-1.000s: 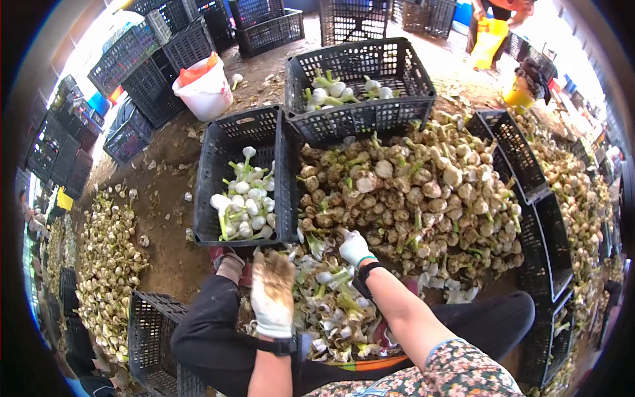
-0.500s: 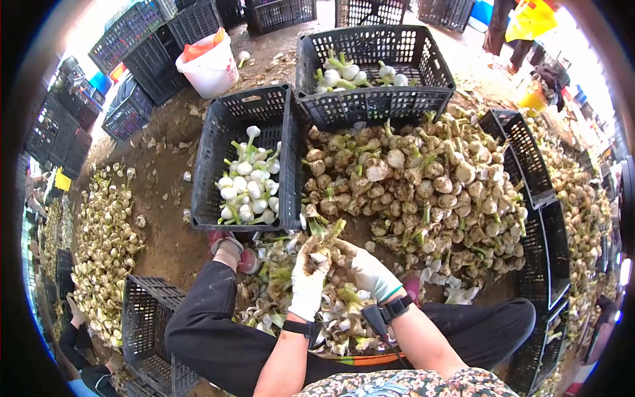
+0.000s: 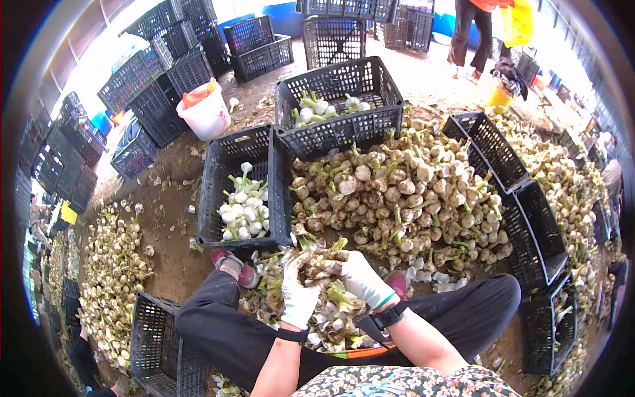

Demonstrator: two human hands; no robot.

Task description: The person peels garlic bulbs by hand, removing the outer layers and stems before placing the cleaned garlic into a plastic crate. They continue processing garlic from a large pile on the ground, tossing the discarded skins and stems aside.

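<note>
- I judge the step in hand to be finger work on one garlic head (image 3: 327, 252), held between both hands in front of the body, above the loose skins (image 3: 340, 312) and between the bent legs.
- For this to go well, I would let one hand cradle the head firmly and leave the fine work to the other hand's fingertips; squeezing hard from both sides could make it slip or bruise.
- I would also favour short pulls close to the bulb, with the green stem clear of the fingers, and stay low over the skins so that scraps drop there.
- The left hand (image 3: 300, 291), in a white glove with soiled fingers, is curled around the garlic from the left, its fingers bent well in.
- The right hand (image 3: 362, 279), gloved too, comes in from the right with its fingers drawn together on the same head; exactly which fingertips press, I cannot tell, since they overlap the garlic.
- Just beyond the hands I have the heap of soil-brown garlic (image 3: 397, 195), ahead and to the right.
- Ahead and to the left stands the near crate (image 3: 210, 202), holding pale, clean bulbs (image 3: 245, 210); neither hand touches it.
</note>
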